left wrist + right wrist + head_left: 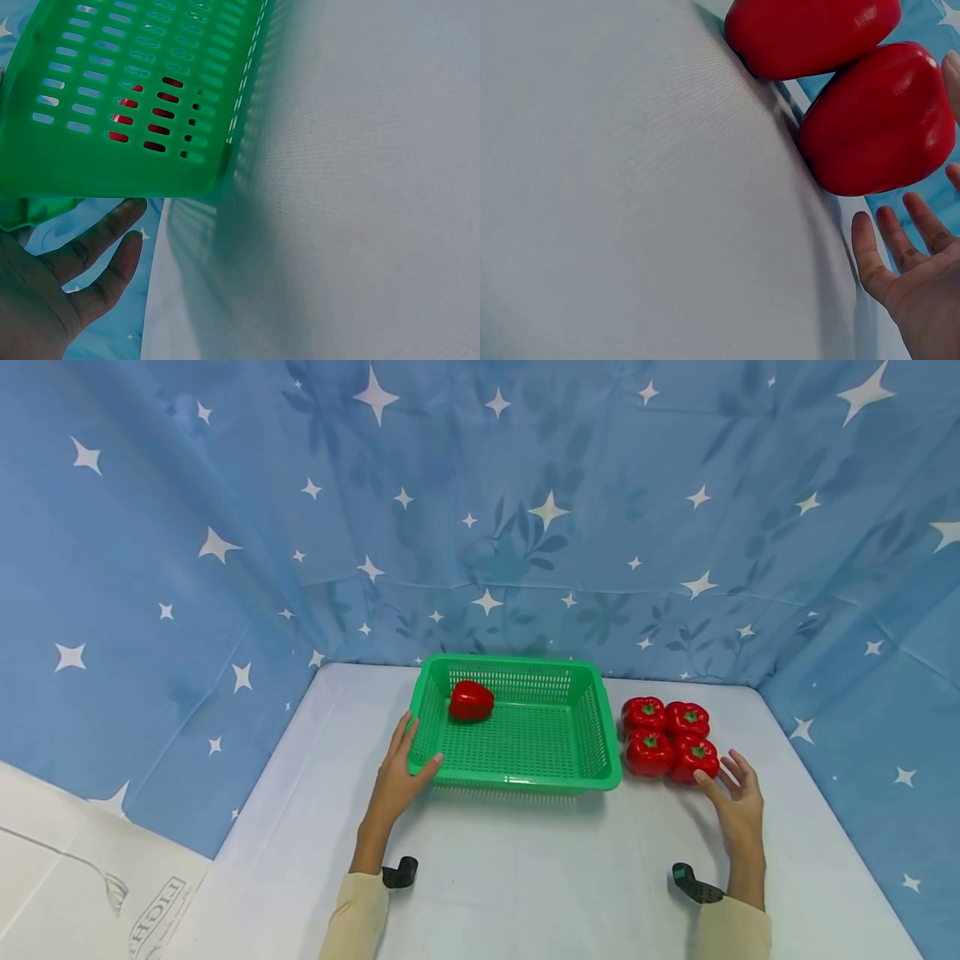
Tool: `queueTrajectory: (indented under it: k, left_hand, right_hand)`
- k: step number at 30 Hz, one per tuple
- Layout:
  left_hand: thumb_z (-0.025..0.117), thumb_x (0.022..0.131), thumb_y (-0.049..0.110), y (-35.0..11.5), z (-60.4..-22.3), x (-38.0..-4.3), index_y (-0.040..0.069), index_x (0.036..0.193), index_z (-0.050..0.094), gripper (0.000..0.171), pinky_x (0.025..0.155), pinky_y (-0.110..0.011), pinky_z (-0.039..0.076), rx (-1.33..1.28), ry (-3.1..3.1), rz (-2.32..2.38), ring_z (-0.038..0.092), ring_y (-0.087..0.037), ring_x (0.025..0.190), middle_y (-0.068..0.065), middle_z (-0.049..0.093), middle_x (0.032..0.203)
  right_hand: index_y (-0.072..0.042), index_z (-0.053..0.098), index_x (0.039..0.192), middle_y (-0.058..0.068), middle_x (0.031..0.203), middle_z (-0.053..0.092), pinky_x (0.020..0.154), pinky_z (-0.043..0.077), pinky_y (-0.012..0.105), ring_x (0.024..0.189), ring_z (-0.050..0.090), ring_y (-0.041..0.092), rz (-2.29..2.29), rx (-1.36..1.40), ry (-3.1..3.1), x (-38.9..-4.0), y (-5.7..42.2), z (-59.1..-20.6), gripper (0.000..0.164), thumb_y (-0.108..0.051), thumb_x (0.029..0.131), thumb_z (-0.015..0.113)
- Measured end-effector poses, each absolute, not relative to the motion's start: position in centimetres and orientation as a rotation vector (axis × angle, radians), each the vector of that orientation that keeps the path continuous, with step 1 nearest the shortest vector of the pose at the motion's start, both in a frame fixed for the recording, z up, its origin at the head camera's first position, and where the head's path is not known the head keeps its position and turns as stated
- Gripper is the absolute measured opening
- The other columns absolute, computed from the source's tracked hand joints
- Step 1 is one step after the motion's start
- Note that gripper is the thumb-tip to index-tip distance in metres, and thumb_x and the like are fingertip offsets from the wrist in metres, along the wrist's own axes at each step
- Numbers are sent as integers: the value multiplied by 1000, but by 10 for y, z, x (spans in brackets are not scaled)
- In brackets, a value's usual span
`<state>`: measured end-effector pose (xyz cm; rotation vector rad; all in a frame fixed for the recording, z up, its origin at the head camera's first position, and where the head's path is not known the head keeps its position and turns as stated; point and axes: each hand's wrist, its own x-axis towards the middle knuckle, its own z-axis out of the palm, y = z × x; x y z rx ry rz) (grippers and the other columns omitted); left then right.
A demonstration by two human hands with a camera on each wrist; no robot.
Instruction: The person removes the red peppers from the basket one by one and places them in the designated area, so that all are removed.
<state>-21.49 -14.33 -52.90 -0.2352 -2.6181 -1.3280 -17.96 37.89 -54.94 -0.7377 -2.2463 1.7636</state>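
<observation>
A green plastic basket (517, 783) with slotted walls stands on the white table. Inside it, toward the back left, one red bell pepper (471, 701) lies on its side. My left hand (396, 783) is at the basket's left front corner, fingers spread along the outer wall and thumb near the rim; whether it touches is unclear. Several red bell peppers (649, 753) stand grouped to the right of the basket, stems up. Beside the front right pepper (881, 120) is my right hand (738, 810), its fingers apart and loosely bent around that pepper's near side, holding nothing.
The white table (525, 877) ends at a blue star-patterned curtain (480, 510) behind and at both sides. A black wrist camera (401, 872) sits on the left wrist, another black wrist camera (696, 885) on the right.
</observation>
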Motion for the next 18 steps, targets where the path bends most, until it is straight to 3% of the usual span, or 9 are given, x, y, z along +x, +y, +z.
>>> queueTrajectory:
  k: [4,8,14,18]
  left_hand:
    - [60,92,54,-144,-530,-215,17,156,25,82,107,-64,35,-237,-2615,-1327,24,-32,149,6,10,165]
    - [60,92,54,-144,-530,-215,17,156,25,82,106,-64,36,-237,-2613,-1319,26,-33,148,4,12,165]
    - [60,92,54,-143,-529,-214,17,156,25,83,106,-65,36,-236,-2610,-1323,25,-34,148,11,9,165]
    - [60,92,54,-143,-529,-214,16,156,25,82,107,-64,35,-240,-2604,-1324,25,-32,148,13,9,164]
  right_hand:
    - [-39,23,153,-7,163,22,107,35,26,151,22,19,1776,-744,-2192,-177,378,-545,80,-38,89,70]
    - [-40,27,152,-8,162,25,106,36,26,150,23,17,1770,-755,-2139,-176,376,-538,78,-37,88,71]
    - [-39,29,151,-9,160,29,114,32,33,149,26,13,1699,-730,-2127,-177,373,-526,75,-34,89,71]
    - [-37,31,151,-9,159,31,113,33,31,148,28,12,1654,-687,-2123,-179,371,-515,73,-30,90,71]
